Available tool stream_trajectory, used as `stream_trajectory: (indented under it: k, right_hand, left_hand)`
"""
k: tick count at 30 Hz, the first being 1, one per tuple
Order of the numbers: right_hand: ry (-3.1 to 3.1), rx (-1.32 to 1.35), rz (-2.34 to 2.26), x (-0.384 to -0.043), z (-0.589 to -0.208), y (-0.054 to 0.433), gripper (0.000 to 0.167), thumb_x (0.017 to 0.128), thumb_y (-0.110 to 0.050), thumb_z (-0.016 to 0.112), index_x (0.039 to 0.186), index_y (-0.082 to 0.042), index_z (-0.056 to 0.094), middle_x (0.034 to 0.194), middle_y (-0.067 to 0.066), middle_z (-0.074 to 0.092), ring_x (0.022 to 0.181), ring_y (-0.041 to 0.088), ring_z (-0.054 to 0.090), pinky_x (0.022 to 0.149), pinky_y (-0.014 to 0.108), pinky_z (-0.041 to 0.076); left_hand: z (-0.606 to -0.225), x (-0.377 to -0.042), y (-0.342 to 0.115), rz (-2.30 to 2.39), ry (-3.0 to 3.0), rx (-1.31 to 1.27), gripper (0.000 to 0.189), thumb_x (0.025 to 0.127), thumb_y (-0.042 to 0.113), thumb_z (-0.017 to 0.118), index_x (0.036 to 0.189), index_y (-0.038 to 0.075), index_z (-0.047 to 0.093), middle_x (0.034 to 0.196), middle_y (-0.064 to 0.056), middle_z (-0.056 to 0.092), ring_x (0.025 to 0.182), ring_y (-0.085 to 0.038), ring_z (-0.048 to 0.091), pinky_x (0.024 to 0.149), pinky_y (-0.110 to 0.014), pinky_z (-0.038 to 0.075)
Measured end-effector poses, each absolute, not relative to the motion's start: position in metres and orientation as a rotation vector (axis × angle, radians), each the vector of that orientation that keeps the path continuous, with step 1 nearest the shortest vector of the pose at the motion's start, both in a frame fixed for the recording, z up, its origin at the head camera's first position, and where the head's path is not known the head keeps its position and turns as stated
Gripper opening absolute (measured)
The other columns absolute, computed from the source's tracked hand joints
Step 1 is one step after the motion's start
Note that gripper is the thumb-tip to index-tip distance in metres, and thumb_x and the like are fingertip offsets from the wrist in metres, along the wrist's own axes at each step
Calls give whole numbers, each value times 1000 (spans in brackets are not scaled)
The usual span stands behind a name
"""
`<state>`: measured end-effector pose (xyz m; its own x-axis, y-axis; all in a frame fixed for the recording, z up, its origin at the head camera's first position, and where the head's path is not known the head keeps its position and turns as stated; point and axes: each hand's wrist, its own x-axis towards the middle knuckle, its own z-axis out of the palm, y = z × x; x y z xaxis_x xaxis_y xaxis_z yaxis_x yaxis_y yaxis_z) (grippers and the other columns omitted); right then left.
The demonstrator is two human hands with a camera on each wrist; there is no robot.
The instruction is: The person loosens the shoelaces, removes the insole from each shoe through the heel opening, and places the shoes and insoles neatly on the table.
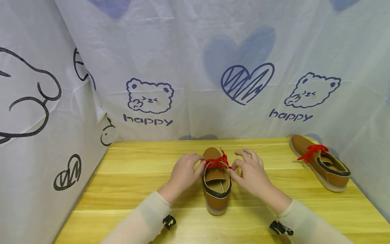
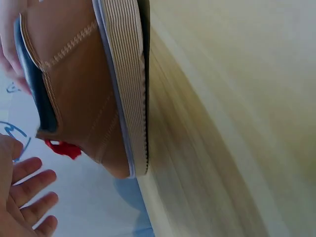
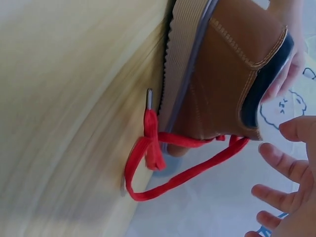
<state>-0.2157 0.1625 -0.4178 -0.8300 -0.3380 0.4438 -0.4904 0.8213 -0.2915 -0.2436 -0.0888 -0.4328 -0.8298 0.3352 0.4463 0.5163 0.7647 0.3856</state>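
A brown shoe (image 1: 216, 203) with a dark collar stands upright on the wooden table, its toe pointing away from me. Red shoelace (image 1: 217, 162) crosses its front. On the shoe's right side, a lace loop (image 3: 185, 176) and a metal-tipped lace end (image 3: 151, 118) hang down in the right wrist view. My left hand (image 1: 185, 171) is at the left of the laces; its fingers (image 2: 37, 187) are spread and hold nothing. Opposite it, my right hand (image 1: 252, 174) is close to the lace, with thumb and fingers (image 3: 276, 197) apart and nothing between them.
A matching brown shoe (image 1: 336, 178) with red laces (image 1: 312, 152) sits at the table's right side, angled outward. White cloth (image 1: 195, 95) printed with hearts and bears hangs behind the table (image 1: 134, 193) and along its sides.
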Motion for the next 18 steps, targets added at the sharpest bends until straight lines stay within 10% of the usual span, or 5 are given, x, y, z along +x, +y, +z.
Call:
stream_trajectory:
  k: [18]
  right_hand:
    - [-2748, 575, 385, -198, -425, 155, 28, 87, -42, 76, 67, -28, 63, 134, 17, 60, 135, 45, 38, 100, 68, 33]
  left_hand:
    - [-451, -301, -92, -911, -2756, -653, 49, 110, 37, 34, 137, 8, 62, 140, -10, 59, 138, -35, 45, 116, -48, 31]
